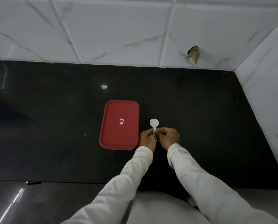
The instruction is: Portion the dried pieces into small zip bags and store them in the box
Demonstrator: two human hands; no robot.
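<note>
**Both hands on the spoon, beside the closed box**

I hold the white spoon [154,125] with both hands at once. My left hand [147,140] pinches the handle from the left with curled fingers, and my right hand [169,137] pinches it from the right, thumb and forefinger closed on it. The round bowl points away from me toward the back wall and the handle runs back toward me, its lower end hidden between my fingers. I cannot tell whether the bowl rests on the counter [54,118] or is lifted just off it, or whether anything lies in it.

Just left of the spoon sits the box [117,138], its red lid [114,113] on, so what it holds is hidden. A small white label [121,122] sits in the middle of the lid. The box's long axis also runs away from me, leaning slightly right, nearly parallel with the spoon. My left hand is right at its near right corner; touching or only beside, I cannot say.

My white sleeves [135,172] cross the near edge of the black counter. The tiled wall [119,29] closes the far edge, with a broken patch [193,53] in one tile. A side wall [267,94] shuts in the right. Bare counter lies left of the box, beyond it, and right of my hands
</note>
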